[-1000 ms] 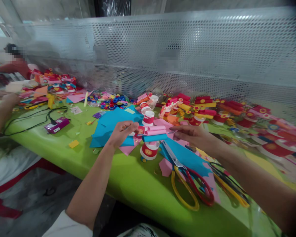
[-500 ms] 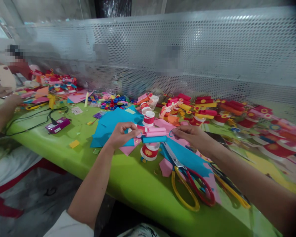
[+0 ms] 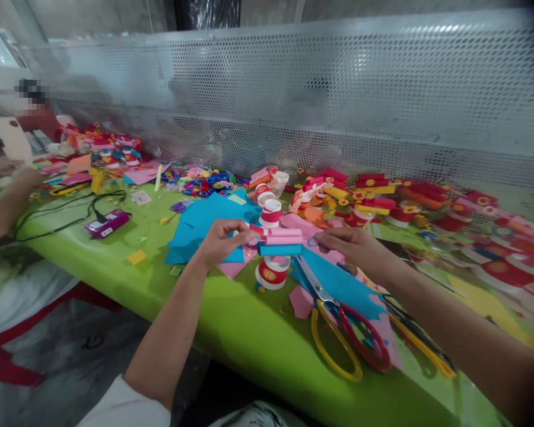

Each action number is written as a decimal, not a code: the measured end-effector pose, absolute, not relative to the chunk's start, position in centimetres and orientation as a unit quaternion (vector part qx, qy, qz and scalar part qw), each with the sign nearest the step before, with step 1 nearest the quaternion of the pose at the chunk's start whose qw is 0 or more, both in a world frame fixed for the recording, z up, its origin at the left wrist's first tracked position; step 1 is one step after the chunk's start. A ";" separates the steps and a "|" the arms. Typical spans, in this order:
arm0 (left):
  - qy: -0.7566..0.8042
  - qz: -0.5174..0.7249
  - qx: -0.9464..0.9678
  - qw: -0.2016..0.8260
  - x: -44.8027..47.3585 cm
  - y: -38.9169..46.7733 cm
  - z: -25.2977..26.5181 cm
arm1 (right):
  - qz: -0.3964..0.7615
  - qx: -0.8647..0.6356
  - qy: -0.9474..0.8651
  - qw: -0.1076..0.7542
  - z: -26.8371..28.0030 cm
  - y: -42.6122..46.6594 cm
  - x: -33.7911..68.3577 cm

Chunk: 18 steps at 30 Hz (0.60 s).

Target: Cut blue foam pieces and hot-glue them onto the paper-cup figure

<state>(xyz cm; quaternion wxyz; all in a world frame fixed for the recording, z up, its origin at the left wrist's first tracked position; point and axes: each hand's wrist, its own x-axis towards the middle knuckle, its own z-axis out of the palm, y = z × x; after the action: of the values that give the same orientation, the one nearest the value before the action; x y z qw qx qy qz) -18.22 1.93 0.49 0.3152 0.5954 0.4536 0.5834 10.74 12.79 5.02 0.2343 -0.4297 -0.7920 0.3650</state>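
A pink roll pair [image 3: 282, 236] and a blue roll [image 3: 279, 250] lie together just above a red-and-white cup [image 3: 272, 274] on the green bench [image 3: 235, 323]; whether they rest on it or are held up is unclear. The rolling looks done for these pieces, and the cup already wears its red band and round emblem. The left hand [image 3: 226, 242] has thumb and fingertip drawn close together at the rolls' left end, though I cannot tell what, if anything, is pinched there. The right hand [image 3: 352, 242] pinches a thin blue loop [image 3: 312, 242] beside their right end, apparently not yet fastened. A second banded cup [image 3: 270, 212] stands just behind, bare of rolls on top. Similar cups with rolls [image 3: 374, 198] line the back, seemingly further along, while blue sheets [image 3: 200, 222] lie flat and scissors [image 3: 327, 299] rest close by.
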 end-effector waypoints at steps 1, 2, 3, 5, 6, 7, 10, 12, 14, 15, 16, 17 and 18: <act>0.454 0.584 0.594 0.315 -18.2 1.9 0.5 | 0.364 -0.430 -0.793 0.233 5.0 12.8 10.9; 0.454 0.585 0.593 0.315 -18.2 1.9 0.5 | 0.363 -0.431 -0.793 0.231 5.0 12.8 11.0; 0.454 0.586 0.592 0.315 -18.2 1.9 0.5 | 0.363 -0.432 -0.793 0.230 4.9 12.8 11.1; 0.453 0.589 0.590 0.316 -18.1 1.9 0.6 | 0.363 -0.434 -0.792 0.230 4.9 12.8 11.2; 0.453 0.590 0.589 0.316 -18.1 1.9 0.6 | 0.364 -0.434 -0.791 0.231 4.9 12.7 11.2; 0.453 0.592 0.588 0.315 -18.1 1.9 0.6 | 0.365 -0.434 -0.790 0.232 4.9 12.7 11.3; 0.457 0.595 0.584 0.311 -18.2 1.9 0.7 | 0.368 -0.435 -0.787 0.237 5.0 12.6 11.3; 0.460 0.598 0.580 0.306 -18.3 1.9 0.7 | 0.371 -0.436 -0.783 0.242 5.0 12.5 11.3; 0.458 0.610 0.576 0.294 -18.3 1.9 0.8 | 0.373 -0.439 -0.779 0.249 4.9 12.5 11.6; 0.455 0.619 0.573 0.286 -18.4 1.9 0.8 | 0.373 -0.442 -0.775 0.255 4.9 12.5 11.7; 0.454 0.629 0.567 0.277 -18.4 2.0 0.8 | 0.370 -0.446 -0.771 0.263 4.8 12.5 11.9; 0.456 0.642 0.556 0.267 -18.4 2.0 0.8 | 0.365 -0.453 -0.766 0.273 4.8 12.5 12.2; 0.461 0.653 0.542 0.257 -18.5 2.1 0.8 | 0.356 -0.459 -0.762 0.287 4.7 12.4 12.5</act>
<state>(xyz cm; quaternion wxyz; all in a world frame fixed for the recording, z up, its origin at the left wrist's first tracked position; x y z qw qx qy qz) -18.49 2.13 0.77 0.2569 0.5424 0.4615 0.6533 12.51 12.43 4.72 0.2865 -0.4590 -0.7617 0.3564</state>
